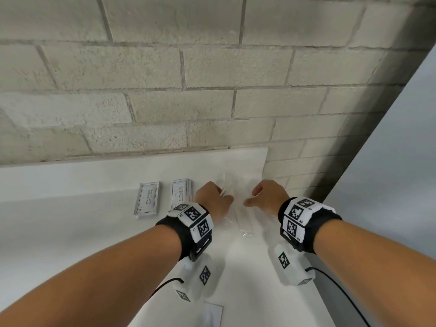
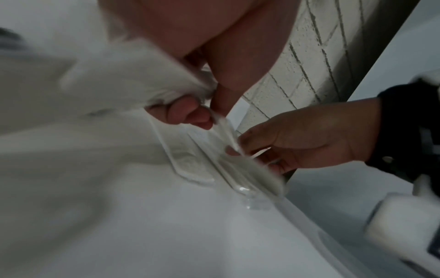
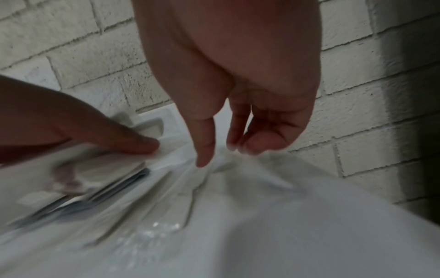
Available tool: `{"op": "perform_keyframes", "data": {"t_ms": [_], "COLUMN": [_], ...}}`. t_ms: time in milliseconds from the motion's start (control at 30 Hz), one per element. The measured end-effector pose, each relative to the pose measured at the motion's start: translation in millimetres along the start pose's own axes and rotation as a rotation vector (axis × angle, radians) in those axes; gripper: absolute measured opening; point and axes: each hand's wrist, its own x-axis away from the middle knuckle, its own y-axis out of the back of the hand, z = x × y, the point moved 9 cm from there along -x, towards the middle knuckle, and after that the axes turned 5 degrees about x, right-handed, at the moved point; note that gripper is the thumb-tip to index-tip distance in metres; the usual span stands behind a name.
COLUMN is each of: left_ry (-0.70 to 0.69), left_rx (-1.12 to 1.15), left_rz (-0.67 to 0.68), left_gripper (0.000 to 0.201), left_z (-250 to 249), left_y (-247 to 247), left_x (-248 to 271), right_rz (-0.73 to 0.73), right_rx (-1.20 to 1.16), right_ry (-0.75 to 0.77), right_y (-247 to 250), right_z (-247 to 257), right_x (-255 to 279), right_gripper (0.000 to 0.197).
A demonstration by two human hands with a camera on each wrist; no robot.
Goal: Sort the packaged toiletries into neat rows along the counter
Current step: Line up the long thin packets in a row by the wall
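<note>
Both hands are working the clear-wrapped toiletry packets [image 1: 238,208] lying on the counter [image 1: 70,232] right of two shampoo sachets [image 1: 147,200] — left hand [image 1: 213,197] pinching a wrapper, right hand [image 1: 265,195] pinching another with loosely curled fingers — where slick film is likely risking slips and crooked rows

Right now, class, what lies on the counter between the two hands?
Clear plastic packets, pinched by the left hand and the right hand; clearest in the left wrist view.

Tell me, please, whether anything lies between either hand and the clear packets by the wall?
Nothing visible does: the left hand already pinches the clear packets, and the right hand touches them from the other side.
</note>
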Motion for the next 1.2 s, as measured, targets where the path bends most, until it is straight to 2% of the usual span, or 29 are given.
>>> {"op": "perform_keyframes", "data": {"t_ms": [167,267,400,467,500,533,567,633,667,733,767,833,967,1067,1133,1200], "left_ry": [0.008,0.0,-0.028,-0.03,-0.033,-0.042,-0.054,-0.077,-0.076,-0.076,-0.078,-0.08,-0.07,-0.051,-0.045,-0.015], "left_rx": [0.012,0.018,0.073,0.095,0.109,0.126,0.159,0.284,0.35,0.425,0.445,0.46,0.462,0.471,0.488,0.494], "left_rz": [0.017,0.017,0.01,-0.004,-0.011,-0.007,0.013,0.074,0.102,0.132,0.137,0.108,0.056,0.074,0.077,0.076], "left_gripper": [0.032,0.027,0.028,0.032,0.034,0.034,0.034,0.027,0.022,0.02,0.023,0.028,0.021,0.032,0.038,0.039], "left_z": [-5.7,-6.1,-4.8,-1.7,-0.5,-0.3,-1.0,-4.7,-6.1,-7.0,-6.4,-1.2,13.0,17.1,18.1,19.6], "left_y": [-12.7,-11.9,-2.8,3.9,7.0,8.6,8.6,6.5,6.0,8.1,10.5,19.1,35.2,39.5,40.2,39.0], "left_x": [1.0,-0.9,-2.2,-2.6,-2.5,-2.5,-2.6,-0.8,0.4,2.2,3.8,3.7,-1.0,-2.6,-3.7,-5.9], "right_rz": [0.04,0.069,0.058,-0.048,-0.081,-0.054,0.036,0.224,0.252,0.208,0.175,0.132,0.078,0.006,-0.034,0.011], "right_rx": [0.063,0.14,0.193,0.086,0.021,-0.047,-0.133,-0.328,-0.417,-0.537,-0.553,-0.493,-0.204,0.022,0.047,-0.144], "right_ry": [0.054,0.071,0.061,0.1,0.119,0.126,0.106,0.044,0.023,-0.01,-0.025,-0.037,0.047,0.101,0.146,0.187], "right_y": [-4.3,-2.9,1.3,10.5,13.3,10.5,1.9,-18.4,-22.0,-21.0,-19.8,-18.4,-23.2,-23.5,-19.3,-18.1], "right_z": [-2.7,-5.8,-1.2,12.3,20.5,27.5,33.4,42.1,44.4,41.9,38.4,33.1,32.5,35.2,42.7,55.6], "right_x": [9.5,10.5,11.6,14.6,16.4,17.3,18.7,25.3,26.1,19.2,14.5,9.0,7.0,8.3,10.6,14.2], "right_gripper": [0.024,0.034,0.031,0.019,0.025,0.033,0.034,0.018,0.01,0.021,0.021,0.014,0.016,0.014,0.009,0.003]}}
